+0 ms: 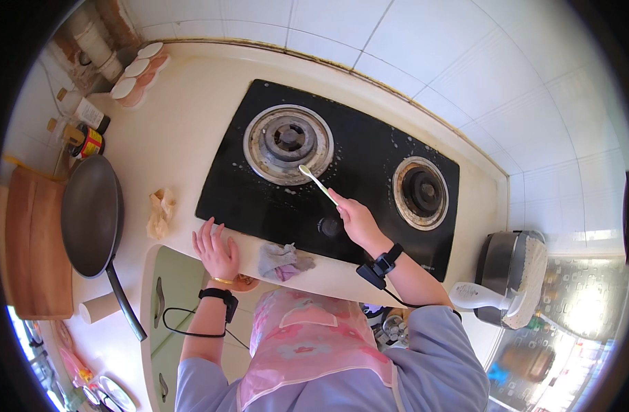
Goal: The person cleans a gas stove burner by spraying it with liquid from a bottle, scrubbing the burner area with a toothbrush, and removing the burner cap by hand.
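My right hand (360, 221) grips the handle of a pale toothbrush (318, 185). The brush head is at the near rim of the left burner (288, 144), on a black gas cooktop (359, 147) with white spots and splashes. My left hand (215, 248) holds nothing; its fingers are stretched out, resting on the counter's front edge by the cooktop's near-left corner. Between my hands a crumpled grey cloth (279, 261) lies on the counter edge. The right burner (421, 192) has a stained, brownish ring.
A dark frying pan (93, 216) and a wooden board (36, 240) stand at the left, near bottles (88, 113). A crumpled tan cloth or paper (161, 213) lies left of the cooktop. At the right are a dark appliance (500, 268) and a white spray bottle (478, 296).
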